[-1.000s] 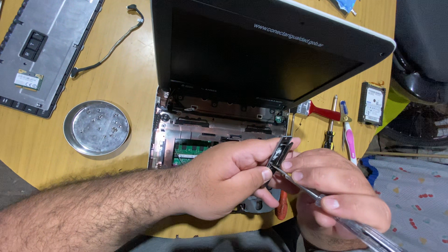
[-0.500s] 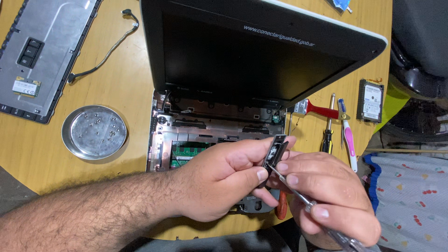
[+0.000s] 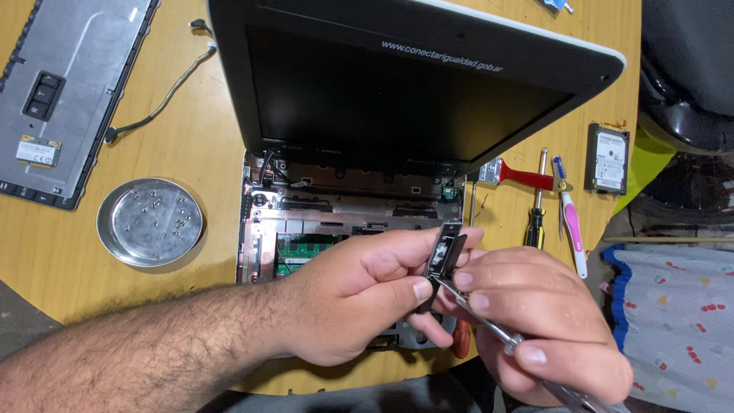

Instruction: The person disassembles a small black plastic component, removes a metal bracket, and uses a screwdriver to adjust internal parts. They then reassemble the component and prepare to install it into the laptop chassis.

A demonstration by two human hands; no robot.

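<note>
Head camera gives us two hands at work, close under the lens. Our left hand (image 3: pixel 367 294) pinches one small black bracket-like part (image 3: pixel 442 260) between thumb and fingers; the part stands nearly upright, its long axis running from the thumb up and slightly right, top end toward the laptop's hinge. Our right hand (image 3: pixel 535 321) is clenched round one thin metal tool (image 3: pixel 489 325), a screwdriver or pick as far as we can tell, whose shaft slants from lower right up-left so that its tip meets the part at its lower half.

Just beyond the hands lies one opened laptop base (image 3: pixel 344 222), green circuit board showing, with its dark screen (image 3: pixel 405 92) tilted up behind. Right of our right hand we count one red-handled brush (image 3: pixel 520 174), one screwdriver (image 3: pixel 537 206) with a black and yellow grip, and one pink and white toothbrush (image 3: pixel 569 226), all lying roughly lengthwise away from us; farther right sits one bare hard drive (image 3: pixel 608 158). Left of our left forearm rests one round metal dish (image 3: pixel 122 229) holding small screws, and beyond it one grey removed cover panel (image 3: pixel 76 84) with a trailing cable (image 3: pixel 164 95), all on the round wooden table (image 3: pixel 191 176).
</note>
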